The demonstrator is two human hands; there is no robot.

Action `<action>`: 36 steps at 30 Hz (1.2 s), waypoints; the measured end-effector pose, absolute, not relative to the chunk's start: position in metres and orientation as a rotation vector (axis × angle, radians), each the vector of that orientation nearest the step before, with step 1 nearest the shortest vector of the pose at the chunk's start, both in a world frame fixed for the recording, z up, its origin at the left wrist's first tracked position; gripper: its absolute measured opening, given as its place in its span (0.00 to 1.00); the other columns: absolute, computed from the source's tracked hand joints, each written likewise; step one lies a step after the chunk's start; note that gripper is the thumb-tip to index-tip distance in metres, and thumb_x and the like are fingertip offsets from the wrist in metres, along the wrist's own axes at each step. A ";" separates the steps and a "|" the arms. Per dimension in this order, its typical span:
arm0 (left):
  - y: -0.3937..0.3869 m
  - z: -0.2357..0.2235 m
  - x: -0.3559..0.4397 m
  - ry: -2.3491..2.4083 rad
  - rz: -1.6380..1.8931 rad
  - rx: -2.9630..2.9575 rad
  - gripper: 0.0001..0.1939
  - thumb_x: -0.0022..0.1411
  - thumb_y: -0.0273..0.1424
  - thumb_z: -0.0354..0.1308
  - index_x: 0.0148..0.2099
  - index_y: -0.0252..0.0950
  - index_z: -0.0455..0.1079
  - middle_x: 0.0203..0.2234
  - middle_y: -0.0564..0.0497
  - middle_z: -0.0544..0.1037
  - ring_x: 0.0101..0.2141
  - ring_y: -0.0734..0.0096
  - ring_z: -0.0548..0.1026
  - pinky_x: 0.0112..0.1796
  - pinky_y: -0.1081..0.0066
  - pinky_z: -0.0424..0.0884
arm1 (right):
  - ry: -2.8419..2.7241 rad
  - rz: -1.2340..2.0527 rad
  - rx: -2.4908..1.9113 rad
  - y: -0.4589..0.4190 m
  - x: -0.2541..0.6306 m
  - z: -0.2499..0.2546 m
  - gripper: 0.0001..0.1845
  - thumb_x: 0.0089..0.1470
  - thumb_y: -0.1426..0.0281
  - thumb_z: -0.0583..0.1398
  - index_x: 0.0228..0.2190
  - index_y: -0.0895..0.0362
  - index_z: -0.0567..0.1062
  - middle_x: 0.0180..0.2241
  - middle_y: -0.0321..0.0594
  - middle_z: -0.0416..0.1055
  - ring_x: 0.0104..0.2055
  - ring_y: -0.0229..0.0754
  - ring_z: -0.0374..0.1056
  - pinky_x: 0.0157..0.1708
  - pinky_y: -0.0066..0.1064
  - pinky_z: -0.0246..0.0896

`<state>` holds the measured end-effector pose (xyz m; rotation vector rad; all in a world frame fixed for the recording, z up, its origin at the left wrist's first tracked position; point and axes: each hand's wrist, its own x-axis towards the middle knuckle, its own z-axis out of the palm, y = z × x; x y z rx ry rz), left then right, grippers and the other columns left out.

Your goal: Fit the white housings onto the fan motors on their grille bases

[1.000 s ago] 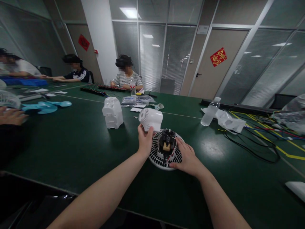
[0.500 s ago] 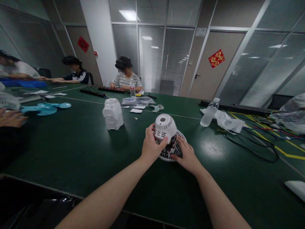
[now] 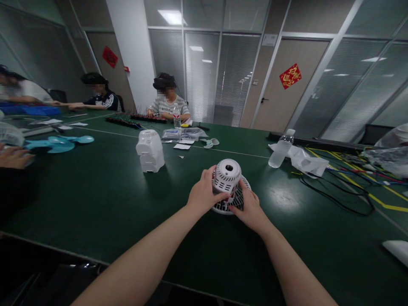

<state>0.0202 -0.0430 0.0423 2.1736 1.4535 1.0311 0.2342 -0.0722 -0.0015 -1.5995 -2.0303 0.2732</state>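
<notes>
A white slotted motor cover [image 3: 227, 175] with a round hole on top sits over the back of a round white fan grille [image 3: 244, 198]. My left hand [image 3: 204, 190] grips the cover from its left side, thumb across the front. On the right, my right hand [image 3: 248, 200] has its fingers curled round the grille and the motor part, thumb at the near rim. Between cover and grille a little of the inner part shows; most of it is hidden by the cover and hands.
White plastic housings [image 3: 149, 151] stand left of my hands. A water bottle [image 3: 281, 148] and plastic bag [image 3: 307, 161] lie right, near black cables [image 3: 338, 197]. Small fan blades [image 3: 210, 143] lie behind; blue blades [image 3: 59, 143] are far left. Co-workers [image 3: 167, 102] sit across the table.
The cover has shifted slightly right and down and turned more upright over the grille, hiding more of the dark inner part. My left hand moved with it; my right hand stayed nearly in place.
</notes>
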 end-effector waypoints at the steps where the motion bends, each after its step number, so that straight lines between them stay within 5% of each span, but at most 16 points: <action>1: -0.040 0.042 0.018 1.410 1.024 2.186 0.48 0.53 0.45 0.69 0.68 0.45 0.46 0.59 0.42 0.65 0.52 0.46 0.74 0.47 0.50 0.74 | -2.032 0.273 -1.596 -0.072 0.235 -0.002 0.56 0.53 0.61 0.64 0.70 0.47 0.35 0.71 0.50 0.50 0.72 0.58 0.49 0.67 0.61 0.42; 10: -0.018 0.041 -0.008 1.001 0.924 2.165 0.50 0.55 0.38 0.69 0.72 0.49 0.44 0.62 0.41 0.62 0.56 0.47 0.71 0.52 0.44 0.72 | -1.957 0.278 -1.572 -0.070 0.233 -0.004 0.48 0.59 0.55 0.59 0.70 0.48 0.39 0.71 0.49 0.51 0.72 0.59 0.49 0.65 0.62 0.45; 17: -0.010 0.021 0.002 0.848 1.080 2.065 0.49 0.56 0.36 0.68 0.72 0.49 0.45 0.69 0.43 0.56 0.66 0.45 0.59 0.64 0.41 0.58 | -1.835 0.314 -1.468 -0.065 0.229 -0.002 0.41 0.61 0.57 0.57 0.69 0.47 0.47 0.69 0.47 0.55 0.70 0.60 0.53 0.65 0.64 0.49; 36: -0.011 0.016 0.015 0.922 1.198 1.964 0.49 0.56 0.37 0.68 0.72 0.45 0.45 0.68 0.41 0.58 0.64 0.51 0.63 0.63 0.47 0.61 | -1.774 0.400 -1.432 -0.061 0.222 0.004 0.39 0.65 0.53 0.52 0.70 0.49 0.45 0.71 0.44 0.50 0.72 0.56 0.50 0.67 0.61 0.45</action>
